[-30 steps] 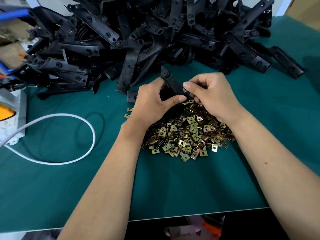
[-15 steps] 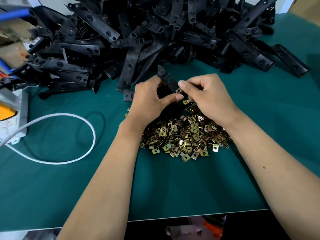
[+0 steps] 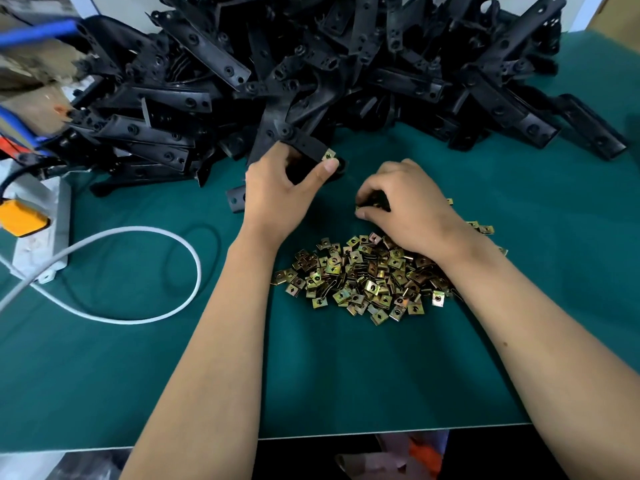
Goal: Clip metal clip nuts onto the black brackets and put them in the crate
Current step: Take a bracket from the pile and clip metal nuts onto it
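Left hand (image 3: 277, 195): a black bracket (image 3: 304, 147) with a fitted clip nut (image 3: 328, 155) is being gripped, near the far bracket pile (image 3: 346, 71).
Right hand (image 3: 408, 209): a nut is being pinched by curled fingers (image 3: 363, 212) over the nut heap (image 3: 363, 278) on the desk (image 3: 346, 375).

Your left hand (image 3: 277, 192) holds a bracket (image 3: 304, 147) just in front of the bracket pile (image 3: 346, 74) at the table's (image 3: 346, 382) far side. Your right hand (image 3: 412, 209) rests to its right, over the far edge of the clip nut heap (image 3: 367, 278). A looped cable (image 3: 138, 271) and power strip (image 3: 45, 230) lie at your left.
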A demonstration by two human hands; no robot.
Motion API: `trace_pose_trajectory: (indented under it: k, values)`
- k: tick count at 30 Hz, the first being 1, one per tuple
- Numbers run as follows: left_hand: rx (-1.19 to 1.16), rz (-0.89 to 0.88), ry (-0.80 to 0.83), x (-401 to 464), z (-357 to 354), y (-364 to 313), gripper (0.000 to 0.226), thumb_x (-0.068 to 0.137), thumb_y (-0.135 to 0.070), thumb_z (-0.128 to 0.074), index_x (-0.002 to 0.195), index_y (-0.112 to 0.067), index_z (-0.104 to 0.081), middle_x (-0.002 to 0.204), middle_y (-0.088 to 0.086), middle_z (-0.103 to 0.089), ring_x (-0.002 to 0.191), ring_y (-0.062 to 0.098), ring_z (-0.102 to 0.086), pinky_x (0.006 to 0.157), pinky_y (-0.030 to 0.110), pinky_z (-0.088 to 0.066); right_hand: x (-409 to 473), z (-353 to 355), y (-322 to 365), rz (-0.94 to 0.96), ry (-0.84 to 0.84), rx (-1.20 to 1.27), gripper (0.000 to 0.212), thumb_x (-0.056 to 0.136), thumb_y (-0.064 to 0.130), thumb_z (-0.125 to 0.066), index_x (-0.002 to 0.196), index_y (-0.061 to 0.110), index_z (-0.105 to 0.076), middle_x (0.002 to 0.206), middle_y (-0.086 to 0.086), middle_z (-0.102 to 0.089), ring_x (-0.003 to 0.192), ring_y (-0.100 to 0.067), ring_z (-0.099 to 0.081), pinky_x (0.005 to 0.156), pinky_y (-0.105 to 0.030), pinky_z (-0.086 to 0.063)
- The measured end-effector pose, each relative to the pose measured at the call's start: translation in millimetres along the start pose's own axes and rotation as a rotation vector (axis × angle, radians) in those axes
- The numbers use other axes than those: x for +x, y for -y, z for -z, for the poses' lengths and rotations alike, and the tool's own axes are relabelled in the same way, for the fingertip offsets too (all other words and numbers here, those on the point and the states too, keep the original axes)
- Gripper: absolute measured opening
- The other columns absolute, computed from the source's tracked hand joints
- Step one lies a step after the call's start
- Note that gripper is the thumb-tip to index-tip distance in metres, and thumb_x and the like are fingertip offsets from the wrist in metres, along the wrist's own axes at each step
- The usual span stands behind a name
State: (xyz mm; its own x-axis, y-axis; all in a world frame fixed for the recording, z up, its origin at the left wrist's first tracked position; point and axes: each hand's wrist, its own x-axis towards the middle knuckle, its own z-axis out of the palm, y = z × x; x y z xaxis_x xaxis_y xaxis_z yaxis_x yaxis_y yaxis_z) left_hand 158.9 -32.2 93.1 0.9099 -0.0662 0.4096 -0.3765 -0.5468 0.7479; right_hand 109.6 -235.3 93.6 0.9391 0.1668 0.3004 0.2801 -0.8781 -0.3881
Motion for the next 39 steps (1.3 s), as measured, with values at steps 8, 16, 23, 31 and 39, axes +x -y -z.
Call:
trace_pose_trajectory:
  k: [8, 16, 23, 31, 39]
  values:
    - [0.014, -0.032, 0.088, -4, -3, -4, 0.028, 0.091, -0.055, -0.070, 0.083, -0.028, -0.066, 0.072, -0.020, -0.064, 0.070, -0.004, -0.059, 0.061, 0.012, -0.042, -2, 5, 2, 0.022, -0.023, 0.029, 0.015, 0.101, 0.024, -0.065, 0.102, 0.012, -0.074, 0.102, -0.001, -0.070, 0.101, -0.020, -0.053, 0.090, -0.034, -0.040]
    - [0.004, -0.045, 0.134, -6, -9, -11, 0.047, 0.106, -0.026, -0.053, 0.063, -0.021, -0.038, 0.058, -0.011, -0.037, 0.055, 0.004, -0.033, 0.052, 0.019, -0.025, -3, 11, 7, -0.192, -0.221, 0.540, 0.015, 0.105, 0.012, -0.053, 0.099, 0.017, -0.066, 0.088, 0.010, -0.069, 0.081, 0.003, -0.066, 0.074, -0.013, -0.047]
    - [-0.076, -0.114, 0.158, -11, -11, -19, 0.019, 0.101, -0.031, -0.060, 0.088, -0.017, -0.059, 0.068, -0.013, -0.059, 0.064, 0.002, -0.054, 0.058, 0.017, -0.039, -2, 10, 6, -0.307, -0.186, 0.728, 0.031, 0.108, 0.012, -0.046, 0.101, 0.023, -0.074, 0.091, 0.015, -0.066, 0.082, 0.009, -0.061, 0.072, -0.017, -0.052]
    - [-0.031, -0.162, 0.227, -13, -9, -20, 0.043, 0.104, -0.038, -0.054, 0.144, -0.023, -0.053, 0.091, 0.009, -0.073, 0.084, 0.023, -0.069, 0.082, 0.046, -0.055, -1, 12, 9, -0.292, -0.175, 0.854, 0.029, 0.104, 0.008, -0.054, 0.101, 0.023, -0.079, 0.086, 0.011, -0.069, 0.077, -0.001, -0.064, 0.071, -0.017, -0.053]
    - [0.006, -0.174, 0.299, -14, -10, -23, 0.074, 0.095, -0.039, -0.060, 0.161, -0.019, -0.031, 0.098, 0.016, -0.071, 0.095, 0.025, -0.067, 0.110, 0.050, -0.041, -2, 11, 9, -0.240, -0.225, 0.790, 0.012, 0.100, 0.009, -0.063, 0.100, 0.010, -0.075, 0.082, 0.002, -0.071, 0.065, -0.008, -0.063, 0.068, -0.025, -0.058]
